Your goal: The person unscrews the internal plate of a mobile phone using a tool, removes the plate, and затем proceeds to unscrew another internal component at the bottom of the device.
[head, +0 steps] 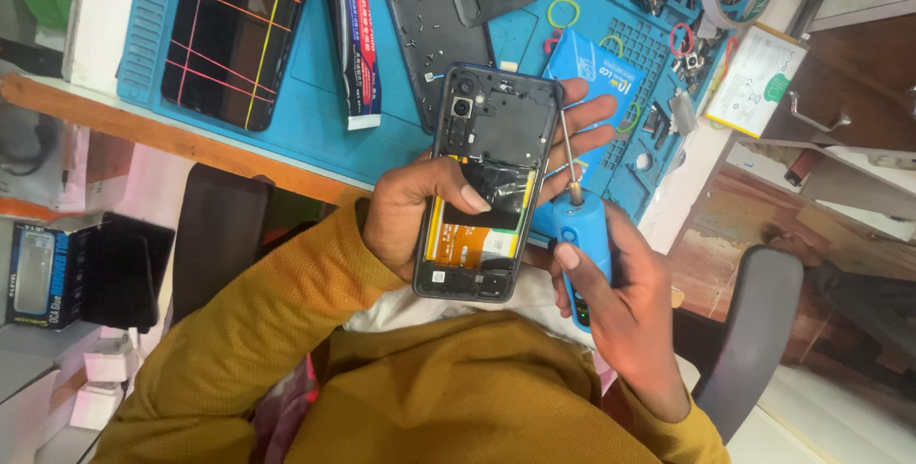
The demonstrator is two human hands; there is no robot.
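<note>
Phone, back cover already off, sat gripped in the left hand above the blue mat; right hand fingers clenched the blue screwdriver, tip at the phone's right edge. Insides exposed, reassembly not done.

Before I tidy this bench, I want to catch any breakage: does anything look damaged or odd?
Yes. The dark screen lying on the blue mat shows bright red and yellow lines crossing it, like a broken display. The phone in the left hand has its back off, insides bare.

Cluttered blue mat; tube beside phone.
</note>
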